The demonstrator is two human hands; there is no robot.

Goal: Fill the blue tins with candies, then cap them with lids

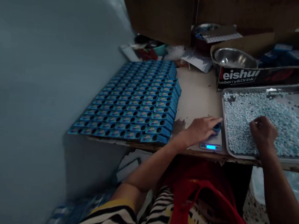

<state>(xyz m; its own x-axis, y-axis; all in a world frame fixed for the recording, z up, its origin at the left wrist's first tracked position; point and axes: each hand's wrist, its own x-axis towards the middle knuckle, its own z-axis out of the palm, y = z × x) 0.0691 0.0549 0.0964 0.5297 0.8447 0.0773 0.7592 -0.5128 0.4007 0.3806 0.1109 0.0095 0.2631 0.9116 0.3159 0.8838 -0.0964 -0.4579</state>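
Tabletop: left fingers on 1 blue box.

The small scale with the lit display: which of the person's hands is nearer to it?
The left hand, with its fingers at the small blue item on the scale; the right hand is farther right, over the tray.

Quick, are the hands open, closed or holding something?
Left hand: holding a small blue box at the scale.
Right hand: fingers curled over pale pieces in the tray; any grip cannot be told.
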